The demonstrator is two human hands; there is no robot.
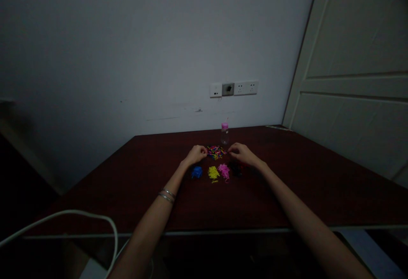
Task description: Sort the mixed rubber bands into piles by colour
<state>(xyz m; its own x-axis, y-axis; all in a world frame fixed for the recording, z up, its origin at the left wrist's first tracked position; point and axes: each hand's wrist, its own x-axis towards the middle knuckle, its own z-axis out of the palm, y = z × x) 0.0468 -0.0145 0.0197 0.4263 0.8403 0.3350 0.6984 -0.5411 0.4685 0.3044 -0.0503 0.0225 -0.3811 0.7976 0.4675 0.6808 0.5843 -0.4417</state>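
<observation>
A mixed pile of small coloured rubber bands (216, 152) lies on the dark red table between my two hands. At its left edge, my left hand (197, 154) has its fingertips pinched together, and what they hold is too small to make out. The fingers of my right hand (242, 152) are closed in a pinch at the pile's right edge, over a tiny pinkish bit I cannot name for sure. Nearer to me are sorted heaps: blue bands (196, 172), yellow bands (213, 172), pink bands (224, 171), and a dark heap (236, 169) partly shaded by my right hand.
Behind the mixed pile stands a clear bottle with a pink cap (225, 134). The table (153, 155) meets a wall with a row of sockets (233, 89). A white panelled door (353, 79) is at the right. A white cable (79, 212) loops at the front left.
</observation>
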